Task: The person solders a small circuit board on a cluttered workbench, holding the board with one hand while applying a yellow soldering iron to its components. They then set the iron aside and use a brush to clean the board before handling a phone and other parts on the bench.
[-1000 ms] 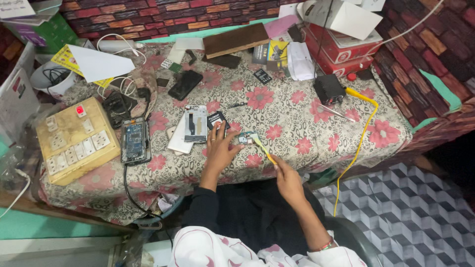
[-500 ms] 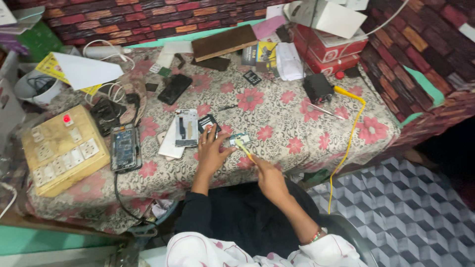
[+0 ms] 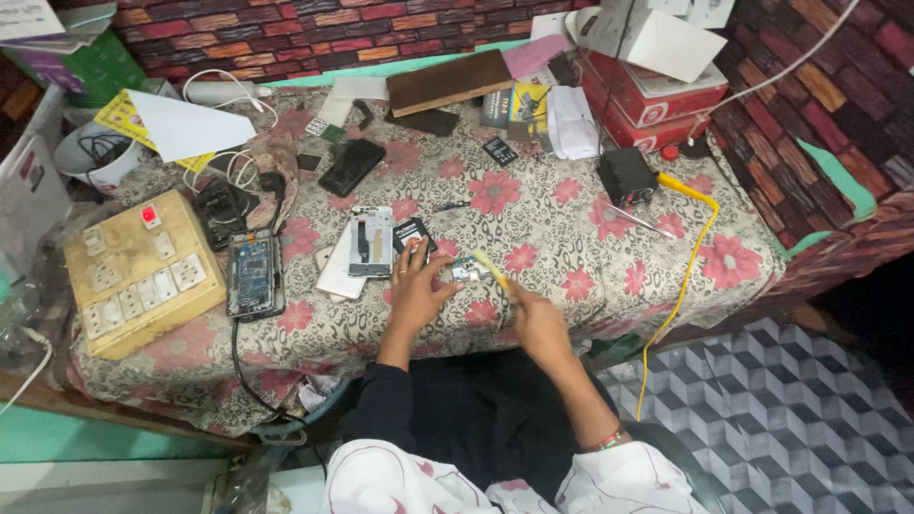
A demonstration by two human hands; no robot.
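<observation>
Clutter surrounds left hand (image 3: 417, 290) pinning circuit board (image 3: 466, 271); right hand (image 3: 538, 319) grips yellow tool (image 3: 490, 267).

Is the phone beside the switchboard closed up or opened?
Opened: the phone lies flat with its blue circuit board exposed, beside the switchboard.

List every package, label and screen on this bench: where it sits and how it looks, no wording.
Red boxes: stacked at the far right corner, flat cardboard with white round labels.
White box: on top of the red ones, lid open.
Yellow and black packet: far edge, beside a white pouch.
Green carton: far left, by the brick wall.
Black phone: left of centre, screen dark.
Opened phone: near the beige switchboard, blue board exposed.
</observation>
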